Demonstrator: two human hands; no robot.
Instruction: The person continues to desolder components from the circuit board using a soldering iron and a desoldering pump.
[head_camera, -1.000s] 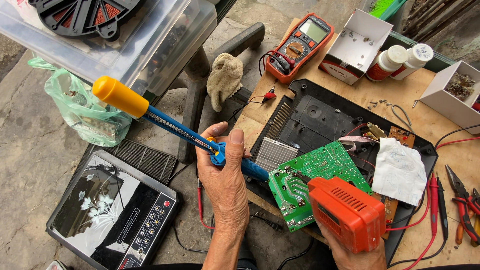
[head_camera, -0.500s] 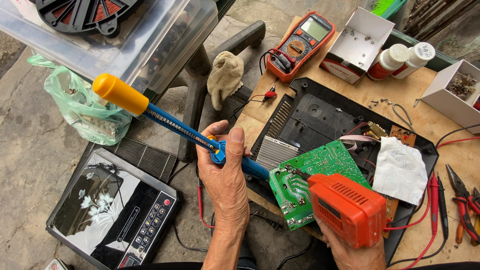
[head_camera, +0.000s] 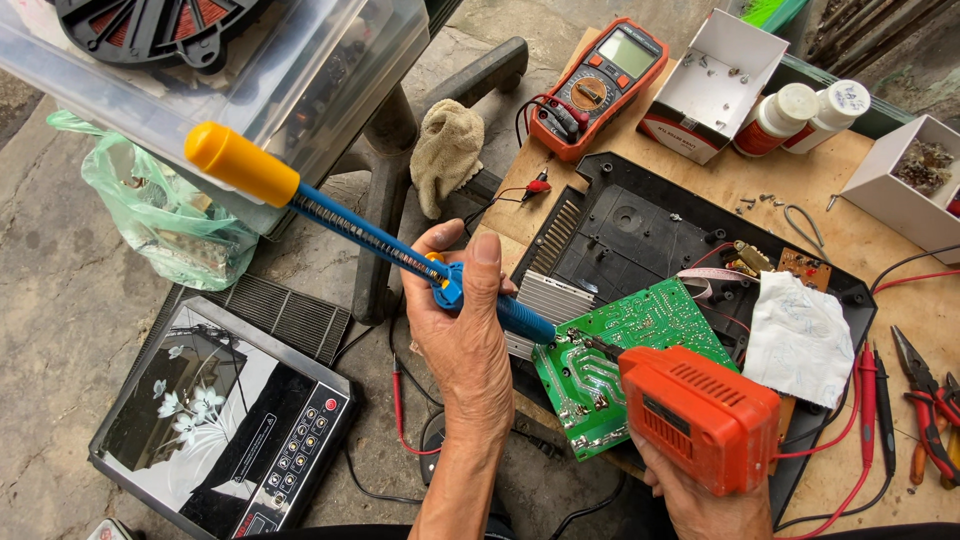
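Left hand (head_camera: 465, 340) grips the blue desoldering pump with yellow plunger knob (head_camera: 370, 235); right hand (head_camera: 705, 500), partly cut off, grasps the orange soldering gun (head_camera: 700, 415). Both tips meet on the green circuit board (head_camera: 625, 360) between them.

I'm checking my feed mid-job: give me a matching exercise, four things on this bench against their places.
Things:
1. desoldering pump
2. soldering gun
3. multimeter
4. pliers

Places:
A. at the table's far edge, beside a white box
B. in the right hand, tip on the green circuit board
C. at the right edge of the table
D. in the left hand, yellow knob up and to the left

Pairs: 1-D, 2-B, 3-A, 4-C
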